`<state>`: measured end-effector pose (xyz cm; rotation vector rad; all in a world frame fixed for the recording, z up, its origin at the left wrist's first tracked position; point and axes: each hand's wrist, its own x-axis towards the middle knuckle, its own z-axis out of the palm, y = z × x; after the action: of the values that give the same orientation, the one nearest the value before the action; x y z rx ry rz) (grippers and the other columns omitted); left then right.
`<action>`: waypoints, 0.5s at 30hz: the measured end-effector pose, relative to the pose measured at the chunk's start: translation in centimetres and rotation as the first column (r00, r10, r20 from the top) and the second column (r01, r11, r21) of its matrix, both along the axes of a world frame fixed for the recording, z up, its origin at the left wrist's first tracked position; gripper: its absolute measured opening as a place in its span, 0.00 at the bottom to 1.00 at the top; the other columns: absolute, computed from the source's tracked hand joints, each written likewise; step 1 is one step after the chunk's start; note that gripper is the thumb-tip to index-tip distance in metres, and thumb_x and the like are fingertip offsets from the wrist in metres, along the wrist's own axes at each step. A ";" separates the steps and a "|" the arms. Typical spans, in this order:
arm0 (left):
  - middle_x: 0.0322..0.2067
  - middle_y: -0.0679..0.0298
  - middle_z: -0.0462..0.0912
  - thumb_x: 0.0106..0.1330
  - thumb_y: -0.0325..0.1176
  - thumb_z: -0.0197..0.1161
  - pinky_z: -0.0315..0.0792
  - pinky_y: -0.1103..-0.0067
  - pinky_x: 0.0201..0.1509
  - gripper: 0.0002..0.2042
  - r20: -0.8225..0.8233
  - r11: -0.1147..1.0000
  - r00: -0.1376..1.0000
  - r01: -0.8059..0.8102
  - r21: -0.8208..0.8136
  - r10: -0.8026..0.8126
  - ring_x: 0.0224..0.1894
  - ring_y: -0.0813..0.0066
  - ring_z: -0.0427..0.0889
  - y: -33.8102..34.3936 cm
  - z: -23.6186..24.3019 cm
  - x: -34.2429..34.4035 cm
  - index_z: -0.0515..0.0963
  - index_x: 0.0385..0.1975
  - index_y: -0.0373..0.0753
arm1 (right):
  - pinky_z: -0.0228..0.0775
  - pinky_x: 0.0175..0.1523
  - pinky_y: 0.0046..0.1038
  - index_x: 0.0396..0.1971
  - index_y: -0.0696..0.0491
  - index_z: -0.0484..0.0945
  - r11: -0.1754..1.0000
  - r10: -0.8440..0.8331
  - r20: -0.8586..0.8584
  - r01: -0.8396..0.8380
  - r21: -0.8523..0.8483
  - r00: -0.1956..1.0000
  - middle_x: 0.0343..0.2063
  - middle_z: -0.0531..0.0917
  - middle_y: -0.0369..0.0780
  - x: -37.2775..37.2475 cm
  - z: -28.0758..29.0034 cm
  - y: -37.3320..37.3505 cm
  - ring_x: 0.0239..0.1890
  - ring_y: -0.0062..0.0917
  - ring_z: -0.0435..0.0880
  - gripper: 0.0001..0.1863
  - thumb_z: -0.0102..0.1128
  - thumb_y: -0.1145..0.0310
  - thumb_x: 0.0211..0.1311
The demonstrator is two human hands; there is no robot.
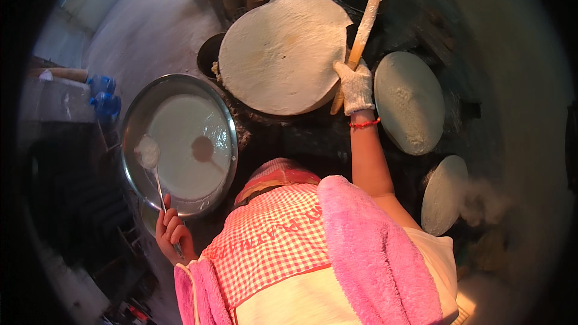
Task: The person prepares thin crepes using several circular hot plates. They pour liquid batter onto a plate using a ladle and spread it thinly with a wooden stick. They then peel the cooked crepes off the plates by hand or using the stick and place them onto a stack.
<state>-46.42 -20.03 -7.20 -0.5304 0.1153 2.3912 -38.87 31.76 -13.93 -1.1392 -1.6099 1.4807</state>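
Ladle (147, 151) w/ pale batter on its bowl, grasped in L hand (173, 232), is over L side of metal basin (136, 123); R of basin, gloved R hand (356, 84) is clenched round wooden stick (370, 15) beside big pale sheet (283, 54), which part-hides dark pan (209, 54) just behind basin. Farther R of basin: 2 pale rounds (410, 102) + steam (481, 201); L of it, blue jugs (105, 103); dark surface (289, 135) b/w basin & sheet, grey floor (150, 36) beyond basin.
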 end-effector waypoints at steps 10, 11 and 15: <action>0.28 0.67 0.62 0.80 0.32 0.37 0.61 0.83 0.19 0.23 0.005 0.985 0.987 0.161 -0.061 -0.161 0.19 0.83 0.62 -3.4 -0.7 -2.7 0.53 0.70 0.26 | 0.73 0.38 0.32 0.40 0.60 0.79 0.901 -0.009 0.023 -0.001 0.433 1.000 0.26 0.83 0.42 -0.2 4.1 -5.4 0.28 0.28 0.81 0.15 0.65 0.65 0.58; 0.28 0.66 0.63 0.80 0.32 0.37 0.61 0.84 0.18 0.23 -0.007 0.978 0.980 0.199 -0.065 -0.200 0.19 0.83 0.62 -4.1 -1.3 -3.9 0.53 0.70 0.26 | 0.73 0.39 0.32 0.41 0.60 0.79 0.907 -0.020 -0.037 0.033 0.420 0.999 0.27 0.83 0.42 0.0 4.9 -6.5 0.29 0.29 0.81 0.15 0.65 0.65 0.58; 0.25 0.70 0.62 0.79 0.30 0.42 0.57 0.88 0.13 0.19 -0.013 0.879 0.927 0.350 -0.325 -0.374 0.16 0.87 0.59 -5.6 -2.3 -8.5 0.61 0.66 0.30 | 0.71 0.38 0.26 0.40 0.61 0.79 0.981 -0.176 0.039 0.172 0.086 0.984 0.30 0.82 0.35 4.2 8.0 -10.7 0.31 0.20 0.78 0.17 0.66 0.65 0.55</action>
<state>-54.95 -25.66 -9.52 -0.5124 0.5913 2.0299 -34.64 21.05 -5.92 -1.2419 -1.5444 1.2736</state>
